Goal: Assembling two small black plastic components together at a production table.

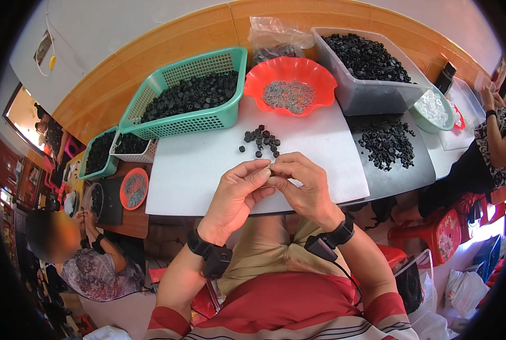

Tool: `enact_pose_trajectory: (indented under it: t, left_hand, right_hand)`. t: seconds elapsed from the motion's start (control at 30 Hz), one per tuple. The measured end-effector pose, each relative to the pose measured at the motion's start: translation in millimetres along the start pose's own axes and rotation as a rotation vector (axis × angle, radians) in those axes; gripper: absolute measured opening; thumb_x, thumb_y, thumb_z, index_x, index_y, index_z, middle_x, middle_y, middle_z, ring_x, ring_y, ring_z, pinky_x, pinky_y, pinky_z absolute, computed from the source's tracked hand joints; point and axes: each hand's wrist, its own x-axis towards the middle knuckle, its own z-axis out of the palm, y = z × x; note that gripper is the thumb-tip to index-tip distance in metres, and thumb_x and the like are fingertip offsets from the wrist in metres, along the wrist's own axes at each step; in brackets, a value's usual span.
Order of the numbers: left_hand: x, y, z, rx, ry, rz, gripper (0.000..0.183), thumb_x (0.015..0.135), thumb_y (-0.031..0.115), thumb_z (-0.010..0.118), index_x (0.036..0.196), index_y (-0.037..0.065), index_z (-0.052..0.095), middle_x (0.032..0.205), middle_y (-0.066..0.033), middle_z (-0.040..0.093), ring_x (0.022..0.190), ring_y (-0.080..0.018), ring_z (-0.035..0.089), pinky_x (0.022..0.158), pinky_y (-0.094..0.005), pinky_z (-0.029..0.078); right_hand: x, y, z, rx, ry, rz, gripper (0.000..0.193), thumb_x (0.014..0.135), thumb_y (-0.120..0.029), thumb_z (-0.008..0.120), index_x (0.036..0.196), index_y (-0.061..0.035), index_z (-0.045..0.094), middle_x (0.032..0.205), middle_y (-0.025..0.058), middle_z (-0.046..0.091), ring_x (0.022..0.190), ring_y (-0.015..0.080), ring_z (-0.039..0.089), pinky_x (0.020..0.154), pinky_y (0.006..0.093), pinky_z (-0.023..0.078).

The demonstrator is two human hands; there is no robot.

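Note:
Above the front edge of the table, my left hand point(237, 190) and my right hand point(305, 182) meet fingertip to fingertip. Both are closed in a pinch around something tiny; a small glint shows between the fingers, but its kind cannot be made out. Just beyond my fingertips, a loose cluster of small round black plastic caps point(259, 139) lies on the white sheet point(196, 170). Farther back stands a red scalloped bowl point(253, 71) with many small thin metal pieces point(288, 96) in it.
Green basket point(207, 122) of black parts, back left; clear plastic bin point(372, 93) of black parts, back right. Black parts point(387, 144) are heaped on a dark mat point(420, 164) to the right. One person point(102, 255) sits at left, another point(491, 147) at right. Red stool point(443, 235), lower right.

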Motion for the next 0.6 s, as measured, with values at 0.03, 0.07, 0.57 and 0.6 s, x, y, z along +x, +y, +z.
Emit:
enact_pose_trajectory:
  t: [0.03, 0.07, 0.57, 0.6]
  left_hand:
    - [0, 0, 0, 0.001, 0.0, 0.001, 0.023, 0.099, 0.007, 0.066, 0.122, 0.003, 0.067, 0.109, -0.0086, 0.072, 0.097, -0.0167, 0.071, 0.089, -0.0338, 0.062]
    - [0, 0, 0, -0.002, -0.006, 0.006, 0.022, 0.099, 0.007, 0.066, 0.121, 0.003, 0.067, 0.109, -0.0084, 0.072, 0.097, -0.0162, 0.071, 0.089, -0.0337, 0.062]
    - [-1, -4, 11, -0.039, 0.045, 0.031, 0.018, 0.099, 0.013, 0.068, 0.115, 0.007, 0.064, 0.105, -0.0041, 0.069, 0.096, -0.0135, 0.069, 0.088, -0.0294, 0.06]
    - [-1, -4, 12, -0.054, 0.046, 0.023, 0.017, 0.099, 0.013, 0.068, 0.115, 0.007, 0.064, 0.105, -0.0041, 0.069, 0.096, -0.0136, 0.069, 0.088, -0.0292, 0.059]
  right_hand:
    - [0, -1, 0, -0.009, -0.004, 0.004, 0.024, 0.085, 0.002, 0.077, 0.108, -0.0018, 0.071, 0.106, 0.0121, 0.068, 0.078, 0.0212, 0.069, 0.067, 0.031, 0.056]
    - [1, -2, 0, -0.017, -0.009, 0.008, 0.024, 0.085, 0.002, 0.077, 0.108, -0.002, 0.07, 0.106, 0.0121, 0.068, 0.078, 0.0215, 0.069, 0.067, 0.0312, 0.056]
    - [1, -4, -1, 0.006, 0.049, 0.033, 0.025, 0.085, 0.005, 0.076, 0.109, 0.0003, 0.069, 0.107, 0.0132, 0.068, 0.082, 0.0209, 0.07, 0.069, 0.0298, 0.06]
    - [1, -4, -2, 0.006, 0.049, 0.032, 0.025, 0.085, 0.005, 0.076, 0.109, 0.0003, 0.069, 0.107, 0.0132, 0.068, 0.082, 0.0209, 0.07, 0.069, 0.0298, 0.06]
